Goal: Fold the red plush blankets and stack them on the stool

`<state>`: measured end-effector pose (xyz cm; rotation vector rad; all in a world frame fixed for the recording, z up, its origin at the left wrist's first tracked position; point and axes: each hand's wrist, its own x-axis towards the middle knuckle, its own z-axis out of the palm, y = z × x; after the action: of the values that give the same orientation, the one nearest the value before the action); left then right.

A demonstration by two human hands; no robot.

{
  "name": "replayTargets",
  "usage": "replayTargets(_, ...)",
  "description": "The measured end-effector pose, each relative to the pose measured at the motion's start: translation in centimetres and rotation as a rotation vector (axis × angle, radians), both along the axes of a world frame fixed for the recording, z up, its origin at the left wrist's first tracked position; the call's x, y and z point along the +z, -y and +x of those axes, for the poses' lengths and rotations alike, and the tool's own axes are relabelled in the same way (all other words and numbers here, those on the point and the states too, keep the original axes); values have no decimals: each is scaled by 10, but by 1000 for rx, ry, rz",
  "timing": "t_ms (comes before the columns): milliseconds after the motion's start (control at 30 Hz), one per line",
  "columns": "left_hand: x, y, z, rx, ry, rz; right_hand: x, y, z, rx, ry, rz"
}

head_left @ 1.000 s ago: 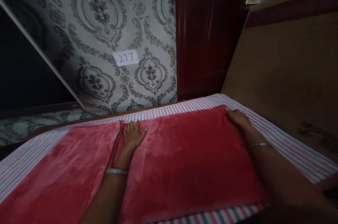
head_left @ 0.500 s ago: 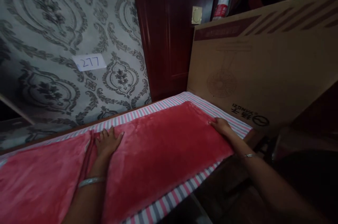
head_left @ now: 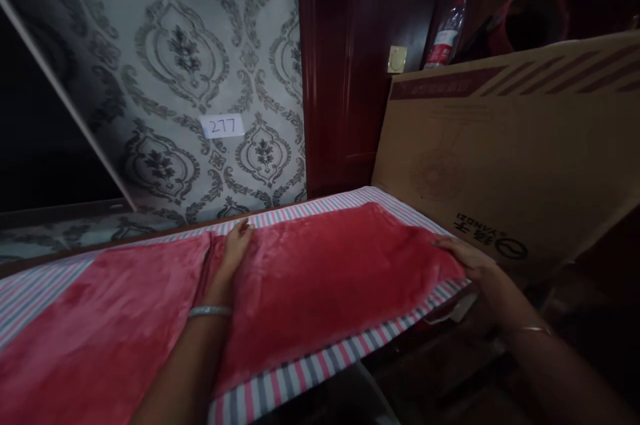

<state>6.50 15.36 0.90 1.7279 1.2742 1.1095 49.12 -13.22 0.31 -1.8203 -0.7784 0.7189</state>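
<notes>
A red plush blanket (head_left: 330, 278) lies folded and spread lengthwise, with a dark fold line between its right section and the pinker left section (head_left: 125, 305). My left hand (head_left: 239, 238) rests at the far edge just right of that line, its fingers slightly bent and apart on the fabric. At the blanket's right end, my right hand (head_left: 467, 257) grips the edge near the corner; its thumb is hard to make out. Beneath the blanket runs a striped cloth (head_left: 300, 375) in pink, grey and white, showing along the borders.
A large cardboard box (head_left: 500, 145) stands at the right end, with a plastic bottle (head_left: 447, 35) and a dark red cylindrical object (head_left: 535, 15) above its top edge. Behind are patterned wallpaper (head_left: 185, 58) with a paper marked 277 (head_left: 223, 125), and a dark screen (head_left: 45, 118) at left.
The view has shifted left and up. My left hand has turned from lying flat to a narrower, bent pose at the far edge. My right hand has slid nearer the front right corner.
</notes>
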Motion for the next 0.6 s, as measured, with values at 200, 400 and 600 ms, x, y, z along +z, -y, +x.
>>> replayTargets(200,14,15,14,-387,432,-616,51,-72,-119,271,359,286)
replayTargets(400,-2,21,0,-412,523,-669,17,-79,-269,720,686,393)
replayTargets(600,-26,21,-2,-348,575,-615,-35,-48,-301,812,817,361)
